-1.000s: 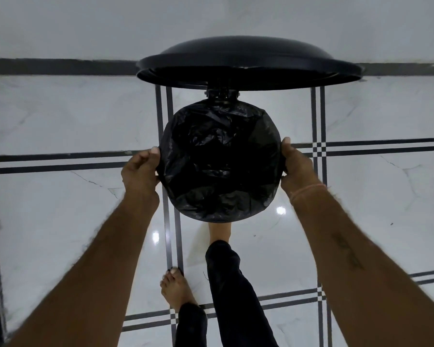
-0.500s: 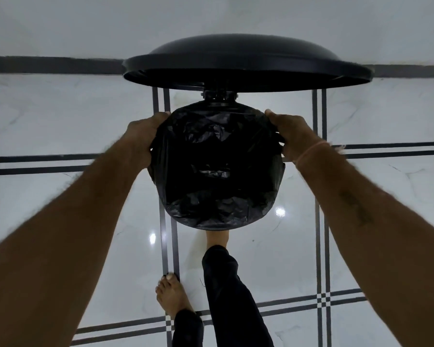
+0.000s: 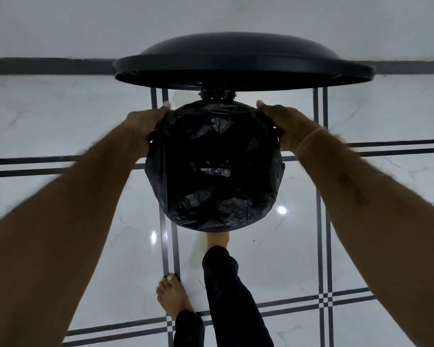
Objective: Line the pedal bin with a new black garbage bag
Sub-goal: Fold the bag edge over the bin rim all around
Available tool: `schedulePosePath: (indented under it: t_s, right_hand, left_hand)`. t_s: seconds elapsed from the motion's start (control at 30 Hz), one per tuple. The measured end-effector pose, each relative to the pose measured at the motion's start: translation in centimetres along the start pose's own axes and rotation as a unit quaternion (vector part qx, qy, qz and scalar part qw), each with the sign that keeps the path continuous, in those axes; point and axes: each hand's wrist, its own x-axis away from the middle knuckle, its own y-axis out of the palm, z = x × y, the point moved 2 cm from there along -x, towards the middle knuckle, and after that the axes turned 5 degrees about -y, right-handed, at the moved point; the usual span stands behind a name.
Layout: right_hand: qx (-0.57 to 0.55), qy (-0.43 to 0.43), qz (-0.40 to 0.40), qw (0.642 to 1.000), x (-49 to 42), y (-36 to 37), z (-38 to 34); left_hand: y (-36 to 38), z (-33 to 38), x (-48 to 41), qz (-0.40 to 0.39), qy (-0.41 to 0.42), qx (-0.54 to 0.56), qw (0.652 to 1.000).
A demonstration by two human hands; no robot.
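I look straight down into a round pedal bin whose mouth is covered by a crinkled black garbage bag (image 3: 214, 169) draped over the rim. The black lid (image 3: 243, 63) stands raised at the far side on its hinge (image 3: 217, 94). My left hand (image 3: 142, 126) grips the bag's edge at the bin's upper left rim. My right hand (image 3: 283, 121) grips the bag at the upper right rim, a thin band on its wrist. The bin's body is hidden under the bag.
White marble floor with dark double stripes (image 3: 321, 221) surrounds the bin. My right foot (image 3: 217, 239) reaches under the bin's near edge, where the pedal is hidden. My left foot (image 3: 172, 295) stands on the floor nearer me. A wall base runs behind the lid.
Both hands slid from the bin's left and right sides up to the far part of the rim near the hinge, holding the bag's edge. The view moved slightly closer.
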Motion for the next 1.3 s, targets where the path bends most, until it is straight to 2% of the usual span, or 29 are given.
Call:
schedulePosePath:
  t_s: [0.1,0.23,0.33,0.43,0.57,0.7,0.8,0.87,1.03,1.1,1.13,1.17,1.2,1.23,1.27,1.3]
  right_hand:
    - [-0.032,0.024,-0.017,0.999,1.1,-1.6,2.2]
    - [-0.042,0.059,0.007,0.997,1.4,-2.2,3.9]
    - [-0.038,0.038,0.042,0.998,0.9,-1.5,3.6]
    - [-0.055,0.005,0.069,0.996,1.5,-1.5,4.1]
    - [-0.102,0.029,0.037,0.994,3.7,-2.3,6.8]
    - [-0.136,0.083,0.053,0.986,3.4,-2.2,7.0]
    - [-0.111,0.104,0.063,0.986,2.9,-1.9,6.6]
    - [-0.116,0.093,0.068,0.987,3.2,-1.8,7.2]
    - [-0.179,0.043,0.101,0.978,5.0,-1.1,8.3]
    - [-0.164,0.006,0.131,0.978,5.3,-0.8,8.1]
    - [-0.132,-0.04,0.171,0.976,5.4,-0.7,8.0]
    - [-0.057,-0.114,0.229,0.965,5.8,-0.4,7.7]
    - [0.05,-0.212,0.275,0.937,6.7,0.1,7.5]
    - [0.149,-0.319,0.276,0.894,7.8,1.3,7.5]
    - [0.222,-0.407,0.231,0.855,9.1,3.1,7.7]
    - [0.28,-0.455,0.158,0.83,10.0,5.1,7.9]
  left_hand:
    - [-1.5,-2.2,0.6,-0.023,-0.002,0.012,1.0]
    - [-2.8,-4.8,0.8,-0.034,-0.011,0.037,0.999]
    - [-1.9,-5.1,0.9,-0.012,-0.025,0.126,0.992]
    - [-1.5,-5.6,1.8,0.022,-0.004,0.151,0.988]
    - [-2.3,-8.4,4.0,0.032,0.014,0.113,0.993]
    - [-2.6,-9.1,4.7,0.024,0.057,0.085,0.995]
    - [-2.5,-8.3,4.2,0.036,0.032,0.087,0.995]
    - [-2.5,-8.3,4.1,0.036,0.014,0.097,0.995]
    - [-2.1,-8.6,4.6,0.073,0.058,0.122,0.988]
    - [-1.5,-8.3,4.6,0.076,0.073,0.126,0.986]
    - [-1.1,-8.2,4.5,0.079,0.094,0.114,0.986]
    - [-0.7,-8.3,4.6,0.085,0.123,0.097,0.984]
    - [-0.4,-8.5,4.7,0.093,0.156,0.084,0.98]
    - [0.0,-8.8,4.9,0.1,0.187,0.073,0.975]
    - [0.2,-9.2,5.0,0.107,0.212,0.06,0.969]
    - [0.3,-9.4,5.0,0.115,0.228,0.046,0.966]
